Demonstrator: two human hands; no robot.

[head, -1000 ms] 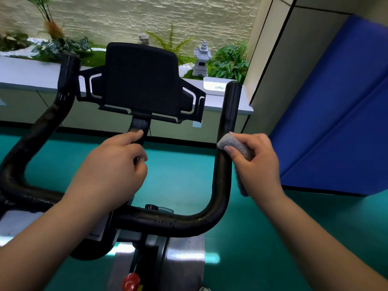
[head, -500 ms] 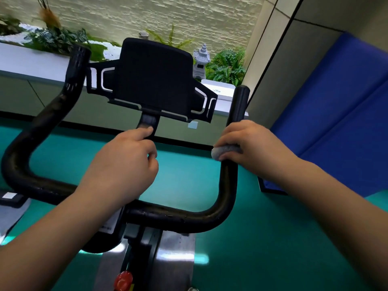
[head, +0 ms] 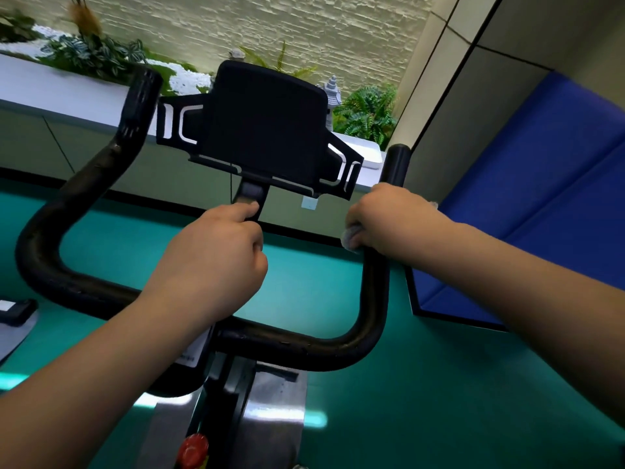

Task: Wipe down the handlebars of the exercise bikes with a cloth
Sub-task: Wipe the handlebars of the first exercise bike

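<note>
The right hand [head: 389,218] is clamping a grey cloth [head: 350,237] around the black handlebar's [head: 373,299] upright right horn; its long axis is running up toward the tip. The left hand [head: 216,262] is closing on the centre stem.

Black handlebars [head: 373,296] and black tablet holder [head: 267,123] with white edge markings; grey cloth [head: 350,237]; teal floor [head: 422,384]; blue wall padding [head: 541,184]; red knob [head: 193,450]; cream, horizontally ridged wall [head: 304,25]; green plants, one with striped leaves [head: 91,55].
</note>
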